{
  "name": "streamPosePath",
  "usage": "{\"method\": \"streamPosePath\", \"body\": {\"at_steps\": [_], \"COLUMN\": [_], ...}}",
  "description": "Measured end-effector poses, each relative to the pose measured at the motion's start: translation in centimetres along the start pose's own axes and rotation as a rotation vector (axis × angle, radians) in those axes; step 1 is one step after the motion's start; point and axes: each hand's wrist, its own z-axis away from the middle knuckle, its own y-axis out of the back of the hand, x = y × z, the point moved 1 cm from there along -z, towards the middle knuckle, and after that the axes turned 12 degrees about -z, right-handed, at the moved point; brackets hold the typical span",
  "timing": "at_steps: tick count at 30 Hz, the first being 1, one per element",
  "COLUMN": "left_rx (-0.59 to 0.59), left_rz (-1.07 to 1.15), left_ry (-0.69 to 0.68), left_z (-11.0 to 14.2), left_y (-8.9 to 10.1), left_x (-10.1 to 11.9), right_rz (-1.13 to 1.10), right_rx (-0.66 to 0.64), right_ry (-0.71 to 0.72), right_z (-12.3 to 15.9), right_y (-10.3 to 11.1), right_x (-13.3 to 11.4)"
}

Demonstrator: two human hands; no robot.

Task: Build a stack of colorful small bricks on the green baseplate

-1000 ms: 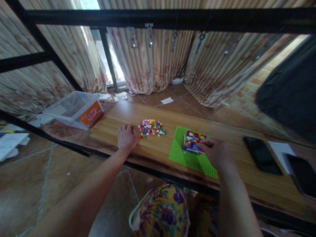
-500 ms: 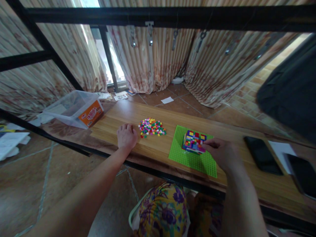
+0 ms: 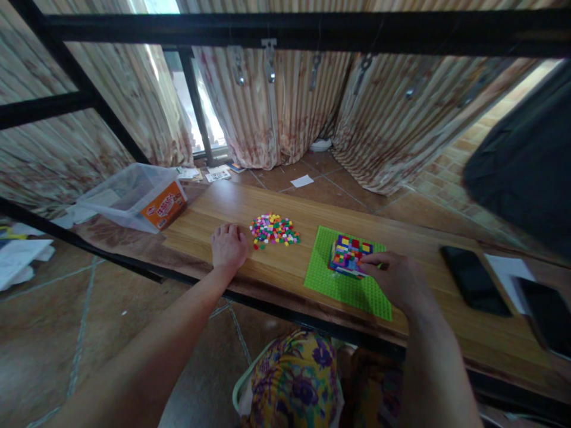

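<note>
A block of small coloured building bricks point(image 3: 348, 254), with red, yellow, blue and purple pieces on top, stands on a green studded baseplate point(image 3: 321, 267). At its right side is my right hand point(image 3: 395, 276), thumb and fingertips pinched together over its top edge. What lies between those fingertips is too small to make out. My left hand point(image 3: 229, 246) rests on the wooden table with its fingers curled in, just left of a pile of tiny loose bricks point(image 3: 275, 229). It does not touch the pile, and nothing shows in it.
The wooden table point(image 3: 236, 205) carries two dark phones point(image 3: 475, 279) and a white paper point(image 3: 508, 270) on the right. A clear plastic bin point(image 3: 129, 199) with an orange label stands left. A black metal bar point(image 3: 285, 27) crosses above; another runs along the near edge.
My right hand has shifted slightly left, its fingertips now further over the top of the brick block. The left hand and the loose bricks stay where they were.
</note>
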Motion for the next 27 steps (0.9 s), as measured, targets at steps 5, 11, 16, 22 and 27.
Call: {"method": "streamPosePath", "body": {"at_steps": [5, 11, 16, 22, 27], "left_rx": [0.010, 0.025, 0.018, 0.013, 0.021], "left_rz": [-0.002, -0.006, -0.002, 0.014, 0.013], "left_ry": [-0.002, -0.002, -0.002, 0.001, -0.006], "left_z": [0.0, 0.0, 0.0, 0.0, 0.0], "left_y": [-0.2, -0.2, -0.1, -0.1, -0.2], "left_x": [0.0, -0.1, -0.1, 0.0, 0.0], "right_rz": [0.032, 0.052, 0.054, -0.018, -0.101], "right_rx": [-0.008, -0.034, -0.003, 0.044, 0.070], "right_ry": [0.031, 0.081, 0.100, 0.121, 0.097], "right_z": [-0.1, 0.0, 0.0, -0.3, -0.4], "right_y": [0.0, -0.1, -0.2, -0.3, -0.7], "right_x": [-0.3, -0.5, -0.1, 0.1, 0.5]}}
